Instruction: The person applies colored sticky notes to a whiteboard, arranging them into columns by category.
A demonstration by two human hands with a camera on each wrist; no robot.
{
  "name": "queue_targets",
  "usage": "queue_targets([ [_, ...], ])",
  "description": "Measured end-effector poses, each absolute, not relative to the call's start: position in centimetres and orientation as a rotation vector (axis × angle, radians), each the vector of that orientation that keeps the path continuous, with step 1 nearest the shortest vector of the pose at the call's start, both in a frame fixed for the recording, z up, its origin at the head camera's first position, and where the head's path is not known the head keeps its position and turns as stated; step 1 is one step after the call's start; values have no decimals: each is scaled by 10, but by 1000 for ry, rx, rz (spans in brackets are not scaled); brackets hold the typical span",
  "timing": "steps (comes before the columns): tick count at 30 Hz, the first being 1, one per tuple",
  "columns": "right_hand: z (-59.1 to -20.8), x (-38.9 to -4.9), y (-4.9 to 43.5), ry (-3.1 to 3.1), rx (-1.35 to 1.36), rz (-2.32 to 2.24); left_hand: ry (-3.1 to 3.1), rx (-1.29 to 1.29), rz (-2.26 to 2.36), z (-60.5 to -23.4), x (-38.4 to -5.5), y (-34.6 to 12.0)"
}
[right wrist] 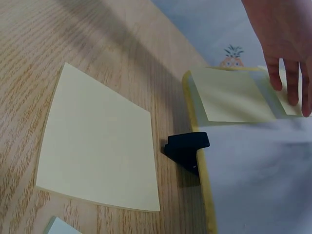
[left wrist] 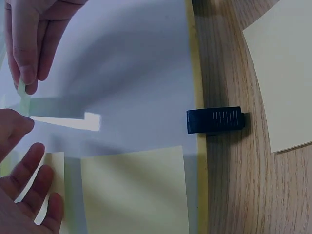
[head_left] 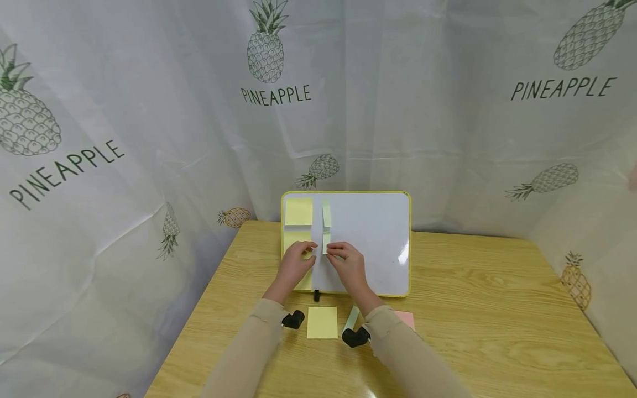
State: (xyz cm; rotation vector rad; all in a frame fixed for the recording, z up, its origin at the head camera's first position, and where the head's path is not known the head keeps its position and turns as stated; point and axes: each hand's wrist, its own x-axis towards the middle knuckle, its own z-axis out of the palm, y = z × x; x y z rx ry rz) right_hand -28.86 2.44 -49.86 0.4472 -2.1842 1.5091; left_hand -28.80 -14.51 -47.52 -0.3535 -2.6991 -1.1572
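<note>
A whiteboard (head_left: 373,243) with a yellow frame stands tilted on the table. My right hand (head_left: 350,270) pinches the lower end of a pale green sticky strip (head_left: 325,241) at the board's surface. Directly above it, another green strip (head_left: 326,213) is stuck on the board. My left hand (head_left: 294,264), fingers bent but apart, hovers left of the held strip; in the left wrist view its thumb is close to the strip (left wrist: 24,101). Yellow sticky notes (head_left: 298,211) run down the board's left side, partly hidden by the left hand (right wrist: 287,48).
On the wooden table (head_left: 473,309) before the board lie a yellow sticky pad (head_left: 322,323), a green strip pad (head_left: 351,319) and a pink note (head_left: 406,319) partly behind the right sleeve. A black clip (left wrist: 215,120) sits on the board's lower edge. A pineapple-print curtain (head_left: 388,127) hangs behind.
</note>
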Motion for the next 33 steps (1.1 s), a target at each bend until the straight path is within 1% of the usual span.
queue_targets([
  [15,-510,-293,24,-2191,481,1497,-2782,-332,-1278,-474,-291,-140],
  [33,-509,-292,23,-2267,494,1412,-2827,-304,-1260,-473,-292,-135],
])
